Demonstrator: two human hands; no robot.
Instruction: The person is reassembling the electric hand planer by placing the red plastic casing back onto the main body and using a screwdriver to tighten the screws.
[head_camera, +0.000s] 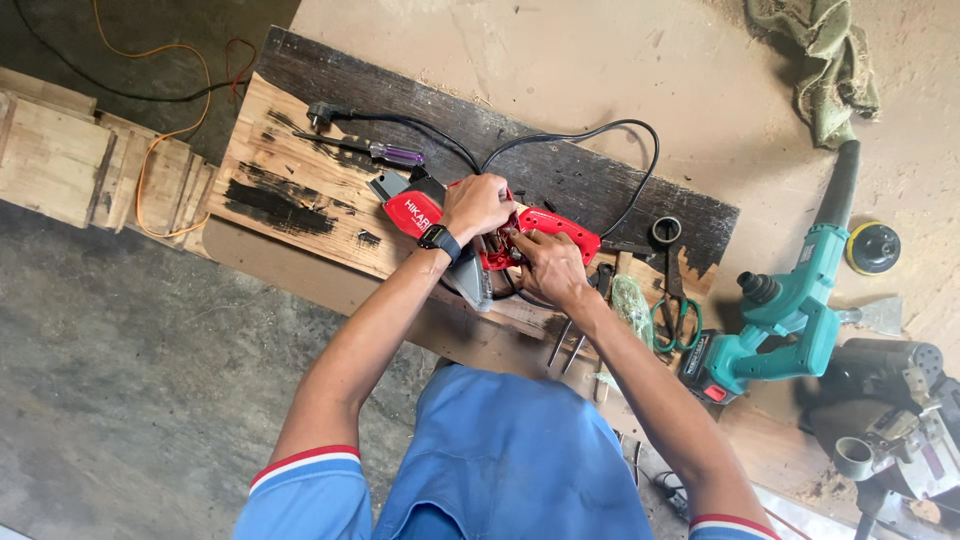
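Observation:
A red power tool (420, 212) with its housing opened lies on a scorched wooden board (290, 180). My left hand (476, 204), a black watch on its wrist, is closed over the tool's middle. My right hand (548, 262) pinches at the wiring inside the open red handle shell (560, 224). The tool's black cable (620, 135) loops across the board to a plug (320, 113) at the far left.
A purple-handled screwdriver (390, 152) lies beyond the tool. Green-handled scissors (675, 315), pliers (575, 345) and a tape roll (666, 230) sit to the right. A teal cordless blower (790, 300), a yellow-rimmed disc (872, 247), a burlap sack (825, 60) and wooden planks (70, 150) surround the board.

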